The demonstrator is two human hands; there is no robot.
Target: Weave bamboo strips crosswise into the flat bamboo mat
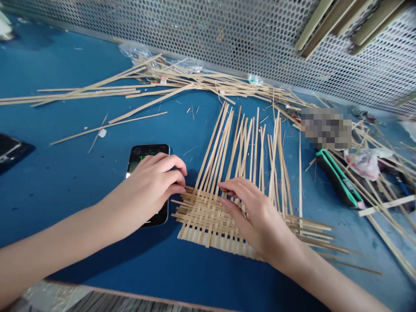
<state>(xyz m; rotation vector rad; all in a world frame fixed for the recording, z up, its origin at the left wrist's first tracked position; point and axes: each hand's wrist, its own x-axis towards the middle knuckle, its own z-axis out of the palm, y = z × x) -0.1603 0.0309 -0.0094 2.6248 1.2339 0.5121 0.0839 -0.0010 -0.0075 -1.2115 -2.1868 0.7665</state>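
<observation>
Forearms (65,229) angle in from both sides, and I've got the right hand (256,212) spread on the woven bamboo mat (208,221), its long strips running away from me, while the left hand (149,190) curls over a phone (146,154) just left of the mat.

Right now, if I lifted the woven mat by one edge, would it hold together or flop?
It would probably flop: the woven mat looks loosely interlaced, with unbound edges. Its long free strips would likely splay or slip out. It should feel light, as the strips look thin.
</observation>
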